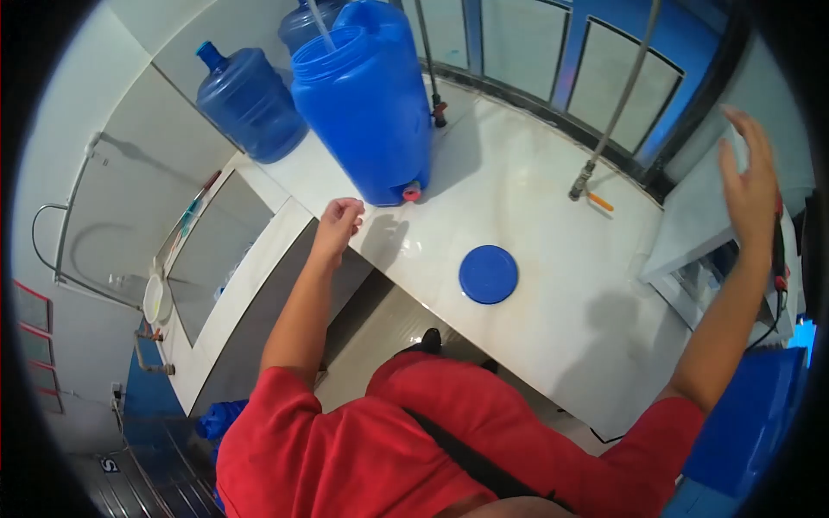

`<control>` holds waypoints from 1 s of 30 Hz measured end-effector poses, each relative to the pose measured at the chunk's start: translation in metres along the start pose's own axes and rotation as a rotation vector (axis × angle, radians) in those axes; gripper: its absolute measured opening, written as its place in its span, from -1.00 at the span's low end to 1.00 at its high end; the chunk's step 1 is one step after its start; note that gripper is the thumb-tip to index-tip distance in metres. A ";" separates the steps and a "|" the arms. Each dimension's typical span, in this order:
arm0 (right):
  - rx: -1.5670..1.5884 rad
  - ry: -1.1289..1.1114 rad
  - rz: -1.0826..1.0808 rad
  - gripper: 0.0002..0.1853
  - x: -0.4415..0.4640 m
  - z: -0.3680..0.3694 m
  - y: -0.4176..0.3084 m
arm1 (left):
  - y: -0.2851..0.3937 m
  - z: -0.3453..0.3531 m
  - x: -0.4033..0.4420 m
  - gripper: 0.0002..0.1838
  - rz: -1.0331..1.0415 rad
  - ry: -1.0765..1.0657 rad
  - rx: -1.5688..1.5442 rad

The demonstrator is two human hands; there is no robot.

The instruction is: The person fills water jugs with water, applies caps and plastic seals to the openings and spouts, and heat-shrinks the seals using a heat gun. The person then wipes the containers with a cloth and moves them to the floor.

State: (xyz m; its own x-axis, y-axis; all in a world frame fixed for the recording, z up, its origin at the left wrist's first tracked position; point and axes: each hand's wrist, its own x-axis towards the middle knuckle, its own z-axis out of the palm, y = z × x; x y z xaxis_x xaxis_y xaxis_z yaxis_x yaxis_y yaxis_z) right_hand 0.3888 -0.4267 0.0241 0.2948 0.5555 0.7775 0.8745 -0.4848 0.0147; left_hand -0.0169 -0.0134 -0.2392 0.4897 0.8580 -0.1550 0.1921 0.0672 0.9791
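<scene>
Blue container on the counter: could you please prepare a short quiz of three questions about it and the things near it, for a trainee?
1. True or false: the wide mouth of the blue container is uncovered.

2. Where does the round blue lid lie?
A) On the container's mouth
B) Flat on the white counter
C) On the floor

3. Fill in: of the person's two hands, the ____ one is nearer to the container.

Key:
1. True.
2. B.
3. Left: the left hand is close to the container's base, while the right hand is raised well away from it.
</scene>
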 end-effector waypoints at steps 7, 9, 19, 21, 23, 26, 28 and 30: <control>0.589 -0.394 -0.069 -0.70 0.012 0.195 -0.168 | 0.010 -0.020 0.053 0.06 0.496 0.142 0.261; 0.551 -0.409 -0.078 -0.69 0.013 0.271 -0.198 | 0.012 -0.007 0.056 0.10 0.539 0.065 0.238; 0.298 -0.621 0.237 -0.63 0.017 0.506 -0.250 | -0.059 -0.118 -0.022 -0.39 0.059 -0.457 0.180; 0.335 -0.501 0.136 -0.63 0.002 0.543 -0.238 | -0.102 -0.146 -0.060 -0.39 -0.057 -0.369 0.139; 0.279 -0.368 -0.129 -0.63 -0.013 0.571 -0.222 | -0.155 -0.176 -0.105 -0.37 -0.153 -0.277 0.190; 0.157 -0.097 -0.470 -0.64 -0.030 0.606 -0.190 | -0.187 -0.207 -0.184 -0.31 -0.360 -0.129 0.382; 0.220 -0.239 -0.391 -0.57 -0.035 0.624 -0.177 | -0.209 -0.214 -0.247 -0.24 -0.550 -0.030 0.528; 0.533 -0.103 -0.317 -0.53 -0.030 0.639 -0.176 | -0.231 -0.213 -0.309 -0.25 -0.717 0.128 0.533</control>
State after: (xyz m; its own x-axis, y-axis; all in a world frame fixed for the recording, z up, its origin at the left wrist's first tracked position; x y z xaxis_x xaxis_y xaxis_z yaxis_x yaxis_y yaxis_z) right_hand 0.4722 0.0731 -0.4037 0.0021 0.6923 0.7216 0.9896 0.1026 -0.1013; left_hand -0.3939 -0.1859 -0.3891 0.0080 0.7531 -0.6578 0.7990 0.3908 0.4571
